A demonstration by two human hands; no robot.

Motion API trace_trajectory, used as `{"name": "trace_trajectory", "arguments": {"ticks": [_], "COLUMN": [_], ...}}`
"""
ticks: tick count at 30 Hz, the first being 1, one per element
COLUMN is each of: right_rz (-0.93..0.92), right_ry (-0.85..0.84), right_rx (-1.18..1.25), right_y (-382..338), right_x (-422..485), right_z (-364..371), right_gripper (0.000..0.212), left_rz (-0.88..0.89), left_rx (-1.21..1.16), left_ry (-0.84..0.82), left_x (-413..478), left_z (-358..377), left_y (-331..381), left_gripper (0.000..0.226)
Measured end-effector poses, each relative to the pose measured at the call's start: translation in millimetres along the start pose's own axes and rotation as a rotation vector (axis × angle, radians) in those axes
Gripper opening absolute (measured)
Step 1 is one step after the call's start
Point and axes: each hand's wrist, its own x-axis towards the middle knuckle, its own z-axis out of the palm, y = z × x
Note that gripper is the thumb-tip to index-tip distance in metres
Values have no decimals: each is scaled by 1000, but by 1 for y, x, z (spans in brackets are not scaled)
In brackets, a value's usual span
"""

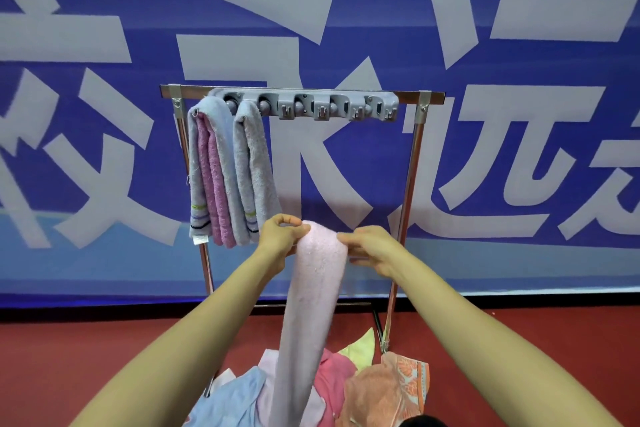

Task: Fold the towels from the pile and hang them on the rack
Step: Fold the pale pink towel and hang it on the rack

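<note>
The long pale pink towel is plain all over. On the chrome-silver rack sits a grey hook rail. The left lavender-grey towel shows mauve-pink folds within it (a second towel or its own reverse, unclear) and thin green, violet and black stripes near the hem. The second lavender-grey towel has similar stripes at its lower edge. In the pile lie a sky-blue towel, a rose-pink towel, a pale yellow towel and a peach towel with an orange and light-blue patterned border. The banner is royal blue with large white characters; the floor is dark red.
</note>
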Motion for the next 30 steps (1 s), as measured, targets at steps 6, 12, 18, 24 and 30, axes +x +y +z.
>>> {"name": "trace_trajectory", "arguments": {"ticks": [6, 12, 18, 24, 30], "right_rz": [-88, -71, -289, -292, -215], "right_ry": [19, 15, 88, 163, 128], "right_rx": [-47, 143, -132, -71, -217], "right_y": [-8, -6, -41, -55, -45], "right_x": [-1, -2, -12, -10, -9], "right_z": [6, 6, 8, 1, -11], "right_gripper": [30, 30, 32, 27, 35], "left_rz": [-60, -59, -69, 75, 86], "left_rx": [-128, -171, -212, 84, -10], "left_ry": [8, 16, -88, -180, -83], "left_x": [0, -2, -4, -12, -8], "left_z": [-7, -10, -9, -9, 4], "left_y": [6, 12, 18, 18, 26], "left_gripper": [19, 19, 53, 91, 75]}}
